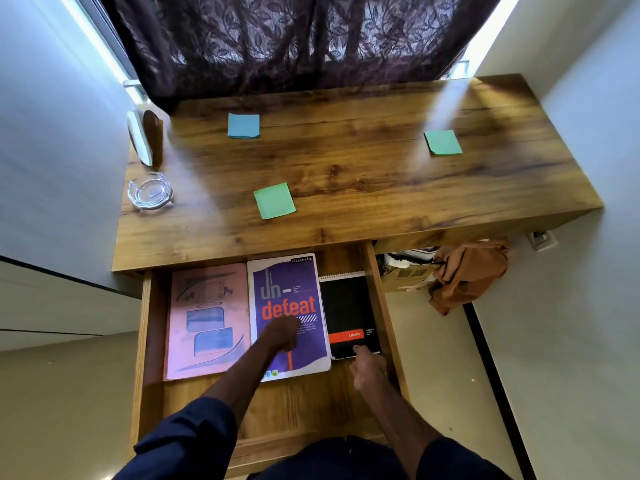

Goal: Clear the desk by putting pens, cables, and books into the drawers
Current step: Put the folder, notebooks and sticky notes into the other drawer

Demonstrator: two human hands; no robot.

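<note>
The wide wooden drawer (152,341) under the desk (346,174) is pulled out. Three books lie flat in it side by side: a pink book (207,320) on the left, a purple notebook (298,292) printed "defeat" in the middle, and a black spiral notepad (348,306) on the right. My left hand (282,332) rests on the purple notebook's cover. My right hand (369,367) touches the near edge of the black notepad with its fingertips.
On the desk lie a blue sticky pad (243,125) and two green ones (274,200) (443,142), plus a glass ashtray (149,190) and a stand (145,138) at the left edge. An orange cloth (467,271) hangs over a box under the desk's right side.
</note>
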